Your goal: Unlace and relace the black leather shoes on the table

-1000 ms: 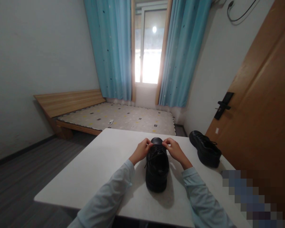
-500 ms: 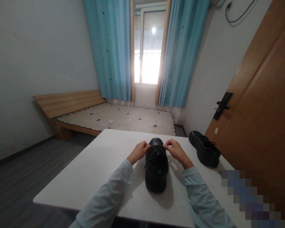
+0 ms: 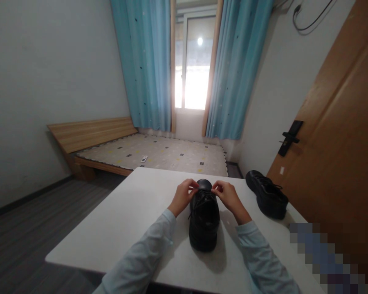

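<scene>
A black lace-up shoe (image 3: 204,228) stands upright on the white table in front of me, with its toe pointing away and its heel towards me. My left hand (image 3: 186,196) is at the left side of the shoe's front, thumb and forefinger pinched at the lowest row of the shoelace (image 3: 205,197). On the opposite side, my right hand (image 3: 227,197) pinches at the same row with thumb and forefinger. The lace between the fingertips is thin and dark, hard to make out against the leather. A loose lace end hangs at the shoe's left side.
A second black shoe (image 3: 271,200) lies by the right edge of the white table (image 3: 110,228). Beyond the table is a bed (image 3: 159,151) with a white remote (image 3: 144,159) on it. A brown door (image 3: 334,114) with a black handle stands at the right.
Both hands stay at the shoe's front; the left hand's fingers have lifted and arched slightly. The whole view has shifted a little, and the shoes have kept their places on the table.
</scene>
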A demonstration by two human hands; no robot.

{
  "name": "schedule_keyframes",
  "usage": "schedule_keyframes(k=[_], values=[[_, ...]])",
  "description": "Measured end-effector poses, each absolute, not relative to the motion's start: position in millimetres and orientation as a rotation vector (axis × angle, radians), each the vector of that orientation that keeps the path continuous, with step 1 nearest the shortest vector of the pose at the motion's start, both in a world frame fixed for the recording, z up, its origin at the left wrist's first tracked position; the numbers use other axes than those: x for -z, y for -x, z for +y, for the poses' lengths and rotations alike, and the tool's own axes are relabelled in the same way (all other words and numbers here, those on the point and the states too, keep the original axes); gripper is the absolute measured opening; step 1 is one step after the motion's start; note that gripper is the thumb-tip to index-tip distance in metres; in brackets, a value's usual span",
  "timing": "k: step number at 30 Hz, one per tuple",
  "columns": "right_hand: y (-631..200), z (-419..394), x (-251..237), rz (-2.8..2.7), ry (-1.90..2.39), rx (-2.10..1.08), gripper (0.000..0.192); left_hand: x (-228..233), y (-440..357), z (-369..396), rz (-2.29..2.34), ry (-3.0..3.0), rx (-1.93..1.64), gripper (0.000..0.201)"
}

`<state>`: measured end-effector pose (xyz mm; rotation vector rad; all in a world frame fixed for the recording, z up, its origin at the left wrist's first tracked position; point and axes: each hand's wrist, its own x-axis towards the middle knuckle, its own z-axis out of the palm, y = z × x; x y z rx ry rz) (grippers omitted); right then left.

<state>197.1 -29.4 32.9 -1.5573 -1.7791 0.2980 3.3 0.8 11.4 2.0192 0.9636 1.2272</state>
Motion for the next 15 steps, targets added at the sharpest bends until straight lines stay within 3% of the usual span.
schedule_keyframes(k=[6,15], values=[[-194.5,-33.8,-38.2,-1.919,1.527,-0.148,0.013,-22.4,-3.2,-8.9,0.944,-2.324,-1.174,0.018],[-184.0,-49.2,-56.8,-2.094,1.574,-0.096,0.029,-26.6,0.1,-12.8,1.075,-2.549,-1.032,0.018]])
